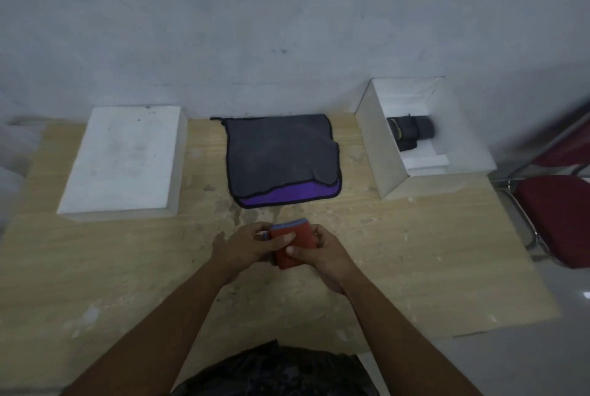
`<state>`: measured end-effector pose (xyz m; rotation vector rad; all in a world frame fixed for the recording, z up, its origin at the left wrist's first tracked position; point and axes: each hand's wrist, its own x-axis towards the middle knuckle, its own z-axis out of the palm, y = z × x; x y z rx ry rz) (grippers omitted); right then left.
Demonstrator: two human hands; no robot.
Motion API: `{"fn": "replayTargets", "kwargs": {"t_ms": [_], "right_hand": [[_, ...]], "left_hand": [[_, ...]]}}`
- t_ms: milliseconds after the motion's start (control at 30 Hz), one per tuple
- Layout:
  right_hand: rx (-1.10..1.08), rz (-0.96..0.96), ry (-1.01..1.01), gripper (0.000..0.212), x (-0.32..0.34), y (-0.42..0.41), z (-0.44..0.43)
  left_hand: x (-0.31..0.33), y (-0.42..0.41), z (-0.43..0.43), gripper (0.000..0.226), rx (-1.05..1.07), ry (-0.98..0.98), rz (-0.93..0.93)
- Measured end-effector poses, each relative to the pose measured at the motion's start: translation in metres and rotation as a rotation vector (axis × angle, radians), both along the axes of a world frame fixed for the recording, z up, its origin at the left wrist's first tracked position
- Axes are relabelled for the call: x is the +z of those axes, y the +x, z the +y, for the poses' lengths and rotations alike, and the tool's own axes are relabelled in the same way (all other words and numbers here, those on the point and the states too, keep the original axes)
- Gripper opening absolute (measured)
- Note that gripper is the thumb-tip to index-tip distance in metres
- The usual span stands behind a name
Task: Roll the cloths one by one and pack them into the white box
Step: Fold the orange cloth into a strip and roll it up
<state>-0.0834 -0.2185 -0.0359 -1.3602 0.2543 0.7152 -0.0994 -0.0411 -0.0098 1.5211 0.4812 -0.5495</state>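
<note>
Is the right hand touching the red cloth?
Touching. The head view shows the right hand with its thumb pressed on the red cloth and its fingers curled round the cloth's right edge.

On the table (127,268): lid (124,159) far left, flat cloths (281,153) far centre, box (380,153) far right containing rolled cloths (410,133). Chair (555,220) right of table.

Grey cloth (277,153) with black trim, purple cloth (287,197) peeking out under its near edge. Nearer than the grey cloth, a rust-red cloth (295,245) with a blue edge. To the grey cloth's right, a white box (378,146) holding dark grey rolls (412,133). Tabletop (399,252) is pale wood grain.
</note>
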Motion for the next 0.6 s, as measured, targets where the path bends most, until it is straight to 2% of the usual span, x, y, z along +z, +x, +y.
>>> {"fn": "replayTargets", "kwargs": {"t_ms": [100,233,300,433,600], "right_hand": [[-0.011,-0.025,-0.038,0.085,0.013,0.014,-0.026],[-0.036,-0.035,-0.029,0.091,0.029,0.035,-0.059],[-0.047,-0.033,-0.032,0.083,0.039,0.046,-0.075],[-0.108,-0.075,-0.012,0.049,0.059,0.07,-0.106],[-0.394,-0.229,-0.042,0.038,0.084,0.099,-0.126]], "left_hand": [[0.009,0.017,-0.025,0.053,-0.058,-0.049,-0.036],[0.022,0.04,-0.064,0.036,-0.073,-0.115,-0.079],[0.027,0.054,-0.08,0.032,-0.06,-0.078,-0.128],[0.036,0.086,-0.112,0.031,0.059,-0.073,-0.182],[0.056,0.125,-0.151,0.038,0.102,-0.152,-0.252]]}}
